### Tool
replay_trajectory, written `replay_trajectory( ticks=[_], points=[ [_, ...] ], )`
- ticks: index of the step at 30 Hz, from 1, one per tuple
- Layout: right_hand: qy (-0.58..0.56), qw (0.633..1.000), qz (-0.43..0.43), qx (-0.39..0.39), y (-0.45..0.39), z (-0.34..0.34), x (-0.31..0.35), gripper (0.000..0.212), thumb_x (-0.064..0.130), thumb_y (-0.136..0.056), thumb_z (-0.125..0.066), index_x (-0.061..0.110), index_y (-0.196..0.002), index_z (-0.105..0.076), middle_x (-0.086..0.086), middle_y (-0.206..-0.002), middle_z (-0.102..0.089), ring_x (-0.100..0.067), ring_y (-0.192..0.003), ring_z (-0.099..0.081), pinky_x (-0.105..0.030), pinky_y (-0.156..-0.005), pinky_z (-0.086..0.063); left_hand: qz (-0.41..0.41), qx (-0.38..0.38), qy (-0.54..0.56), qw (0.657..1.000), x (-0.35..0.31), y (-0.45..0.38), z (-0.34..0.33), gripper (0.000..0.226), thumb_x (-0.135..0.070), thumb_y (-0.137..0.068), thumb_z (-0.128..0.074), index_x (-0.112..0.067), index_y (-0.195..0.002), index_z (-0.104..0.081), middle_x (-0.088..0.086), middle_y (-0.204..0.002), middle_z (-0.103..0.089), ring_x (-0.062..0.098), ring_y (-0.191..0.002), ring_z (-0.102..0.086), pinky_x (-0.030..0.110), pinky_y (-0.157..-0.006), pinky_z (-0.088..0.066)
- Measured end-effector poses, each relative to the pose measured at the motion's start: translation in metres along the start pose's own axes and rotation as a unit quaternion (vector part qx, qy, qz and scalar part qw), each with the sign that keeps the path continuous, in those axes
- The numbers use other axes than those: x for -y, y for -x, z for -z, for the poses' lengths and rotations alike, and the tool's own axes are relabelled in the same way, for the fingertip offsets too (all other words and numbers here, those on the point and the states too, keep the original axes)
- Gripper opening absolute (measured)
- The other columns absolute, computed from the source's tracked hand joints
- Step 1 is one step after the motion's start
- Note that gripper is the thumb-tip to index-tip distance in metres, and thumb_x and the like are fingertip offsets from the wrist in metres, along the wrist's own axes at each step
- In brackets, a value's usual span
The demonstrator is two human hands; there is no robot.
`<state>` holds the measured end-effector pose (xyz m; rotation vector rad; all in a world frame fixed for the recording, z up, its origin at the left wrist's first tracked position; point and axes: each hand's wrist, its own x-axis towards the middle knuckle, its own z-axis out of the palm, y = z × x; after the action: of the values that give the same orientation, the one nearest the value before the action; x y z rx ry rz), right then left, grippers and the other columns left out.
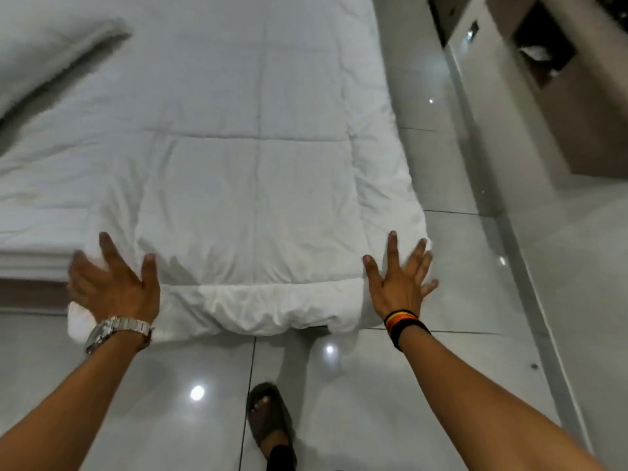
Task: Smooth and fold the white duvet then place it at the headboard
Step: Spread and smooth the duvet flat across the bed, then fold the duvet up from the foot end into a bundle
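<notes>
The white quilted duvet (251,198) lies lengthwise on the bed as a long strip, its near end hanging over the foot of the bed. My left hand (114,283), with a metal watch on the wrist, rests flat with fingers spread on the duvet's near left corner. On the near right corner my right hand (401,277), with a striped wristband, also lies flat and spread. Neither hand grips the fabric.
A white pillow (44,59) lies at the far left of the bed. White bedsheet (34,185) shows left of the duvet. Glossy grey floor tiles (458,266) run along the right, with a brown cabinet (560,96) beyond. My sandalled foot (268,423) stands on the floor below the bed end.
</notes>
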<state>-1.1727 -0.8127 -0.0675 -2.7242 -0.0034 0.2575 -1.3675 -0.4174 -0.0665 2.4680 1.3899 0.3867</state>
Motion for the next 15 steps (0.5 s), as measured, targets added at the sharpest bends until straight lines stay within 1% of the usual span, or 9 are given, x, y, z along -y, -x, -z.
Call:
replay_trajectory(
  ticks=[1, 2, 4, 6, 8, 9, 11, 13, 15],
  points=[
    [-0.024, 0.999, -0.026, 0.002, -0.006, 0.004, -0.010, 0.081, 0.086, -0.090, -0.030, 0.057, -0.157, 0.006, -0.007, -0.170, 0.023, -0.030, -0.157, 0.019, -0.074, -0.118, 0.002, -0.044, 0.012, -0.010, 0.999, -0.016, 0.005, -0.008, 0.083, -0.067, -0.095, -0.028, -0.023, -0.165, -0.015, 0.030, -0.167, -0.015, 0.053, -0.152, -0.014, 0.071, -0.118, -0.009],
    [-0.051, 0.998, -0.045, 0.008, -0.012, 0.007, -0.017, 0.085, 0.088, -0.087, -0.034, 0.059, -0.156, 0.008, -0.007, -0.170, 0.023, -0.031, -0.157, 0.016, -0.073, -0.118, 0.000, -0.102, 0.033, -0.012, 0.994, -0.034, 0.011, -0.019, 0.083, -0.066, -0.095, -0.027, -0.021, -0.164, -0.020, 0.027, -0.167, -0.017, 0.051, -0.153, -0.015, 0.070, -0.118, -0.011],
    [-0.101, 0.993, -0.052, 0.029, -0.023, 0.008, -0.023, 0.091, 0.088, -0.084, -0.041, 0.062, -0.154, 0.011, -0.009, -0.171, 0.018, -0.032, -0.159, 0.005, -0.069, -0.121, -0.004, -0.223, 0.085, 0.003, 0.971, -0.077, 0.024, -0.042, 0.078, -0.062, -0.096, -0.029, -0.018, -0.161, -0.033, 0.025, -0.165, -0.029, 0.049, -0.150, -0.026, 0.065, -0.118, -0.022],
    [-0.133, 0.990, -0.032, 0.036, -0.033, 0.006, -0.021, 0.096, 0.087, -0.082, -0.046, 0.061, -0.154, 0.012, -0.014, -0.172, 0.004, -0.034, -0.158, -0.010, -0.066, -0.121, -0.016, -0.319, 0.136, 0.026, 0.938, -0.124, 0.044, -0.066, 0.072, -0.059, -0.100, -0.030, -0.019, -0.159, -0.037, 0.020, -0.166, -0.031, 0.044, -0.151, -0.028, 0.059, -0.120, -0.025],
    [-0.170, 0.985, -0.019, 0.037, -0.045, 0.004, -0.017, 0.101, 0.086, -0.080, -0.052, 0.060, -0.154, 0.011, -0.016, -0.170, -0.012, -0.034, -0.155, -0.021, -0.061, -0.120, -0.026, -0.386, 0.168, 0.045, 0.906, -0.166, 0.066, -0.091, 0.068, -0.056, -0.102, -0.030, -0.023, -0.161, -0.033, 0.014, -0.169, -0.025, 0.038, -0.156, -0.023, 0.055, -0.124, -0.020],
    [-0.192, 0.980, -0.017, 0.040, -0.049, 0.003, -0.015, 0.103, 0.085, -0.079, -0.056, 0.061, -0.154, 0.010, -0.015, -0.168, -0.020, -0.035, -0.153, -0.028, -0.057, -0.119, -0.031, -0.405, 0.180, 0.052, 0.895, -0.184, 0.075, -0.102, 0.067, -0.057, -0.103, -0.029, -0.025, -0.162, -0.029, 0.011, -0.171, -0.021, 0.034, -0.158, -0.018, 0.054, -0.126, -0.015],
    [-0.228, 0.972, -0.026, 0.046, -0.051, 0.003, -0.014, 0.106, 0.081, -0.078, -0.064, 0.063, -0.153, 0.008, -0.012, -0.161, -0.032, -0.035, -0.144, -0.041, -0.051, -0.115, -0.039, -0.420, 0.200, 0.058, 0.883, -0.213, 0.090, -0.117, 0.068, -0.060, -0.103, -0.022, -0.030, -0.164, -0.021, 0.006, -0.173, -0.013, 0.029, -0.160, -0.009, 0.053, -0.127, -0.007],
    [-0.263, 0.963, -0.041, 0.038, -0.051, 0.003, -0.016, 0.111, 0.079, -0.074, -0.070, 0.063, -0.154, 0.006, -0.007, -0.160, -0.037, -0.032, -0.142, -0.044, -0.048, -0.114, -0.040, -0.413, 0.209, 0.050, 0.885, -0.230, 0.102, -0.128, 0.070, -0.064, -0.103, -0.012, -0.032, -0.165, -0.016, 0.004, -0.174, -0.010, 0.026, -0.161, -0.005, 0.053, -0.127, -0.003],
    [-0.300, 0.953, -0.037, 0.026, -0.046, 0.006, -0.013, 0.114, 0.074, -0.073, -0.076, 0.057, -0.158, -0.003, 0.005, -0.162, -0.038, -0.024, -0.143, -0.045, -0.041, -0.115, -0.040, -0.394, 0.204, 0.054, 0.895, -0.234, 0.109, -0.131, 0.068, -0.062, -0.104, -0.012, -0.032, -0.165, -0.017, 0.003, -0.173, -0.013, 0.025, -0.160, -0.007, 0.053, -0.127, -0.004]
  ],
)
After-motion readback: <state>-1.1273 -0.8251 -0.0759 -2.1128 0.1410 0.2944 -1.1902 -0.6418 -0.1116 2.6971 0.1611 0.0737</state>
